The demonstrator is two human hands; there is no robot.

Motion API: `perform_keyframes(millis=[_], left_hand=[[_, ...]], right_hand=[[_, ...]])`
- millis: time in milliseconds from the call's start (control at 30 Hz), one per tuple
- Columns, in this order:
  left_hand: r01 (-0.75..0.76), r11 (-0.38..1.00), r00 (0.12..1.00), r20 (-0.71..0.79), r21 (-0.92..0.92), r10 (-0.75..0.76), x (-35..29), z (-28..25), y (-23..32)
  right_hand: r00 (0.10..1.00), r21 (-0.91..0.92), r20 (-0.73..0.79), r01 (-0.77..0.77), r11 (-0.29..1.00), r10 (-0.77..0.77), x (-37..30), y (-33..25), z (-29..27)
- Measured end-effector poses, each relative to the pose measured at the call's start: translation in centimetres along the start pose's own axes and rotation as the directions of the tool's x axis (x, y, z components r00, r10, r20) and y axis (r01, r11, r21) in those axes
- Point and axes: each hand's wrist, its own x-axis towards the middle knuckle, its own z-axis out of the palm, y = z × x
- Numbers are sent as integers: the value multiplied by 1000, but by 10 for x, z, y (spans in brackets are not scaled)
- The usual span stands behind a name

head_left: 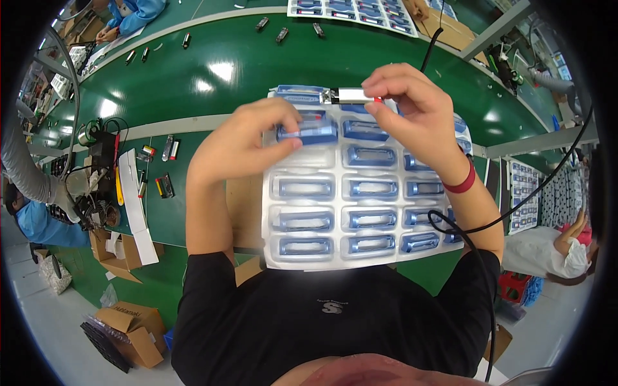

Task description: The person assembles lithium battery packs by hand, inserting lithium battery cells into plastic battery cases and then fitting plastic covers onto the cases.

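Observation:
A white plastic tray in front of me holds rows of translucent blue casings. My left hand pinches one blue casing between thumb and fingers, lifted over the tray's left columns. It is slightly blurred. My right hand grips a small cylindrical battery cell by its red-ended side, above the tray's far edge. The cell has a white-silver body, and a small metal and black part shows at its left end. Thumb and forefinger close round it. A red band circles my right wrist.
Several small cells lie on the far green bench, with another filled tray beyond. A black cable loops over my right arm. Leftward are a yellow-handled tool, a white strip and loose cells. Other people sit nearby.

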Motion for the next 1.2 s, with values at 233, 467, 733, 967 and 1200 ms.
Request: perform_keyframes(millis=[233, 467, 733, 967, 1200], left_hand=[[62, 381, 915, -101, -922, -391, 21, 14, -5], [-3, 186, 951, -60, -983, -304, 26, 16, -1], [-44, 248, 942, -123, -968, -313, 26, 23, 3], [-67, 552, 880, -310, -831, -359, 31, 38, 4], [-71, 876, 839, -503, -477, -206, 28, 36, 10]], right_hand=[[912, -465, 130, 403, 788, -389, 9, -21, 16], [924, -514, 108, 368, 775, -367, 13, -9, 24], [888, -568, 179, 445, 692, -424, 15, -5, 24], [973, -422, -26, 199, 885, -231, 12, 4, 25], [989, -366, 145, 18, 930, 38, 10, -6, 16]])
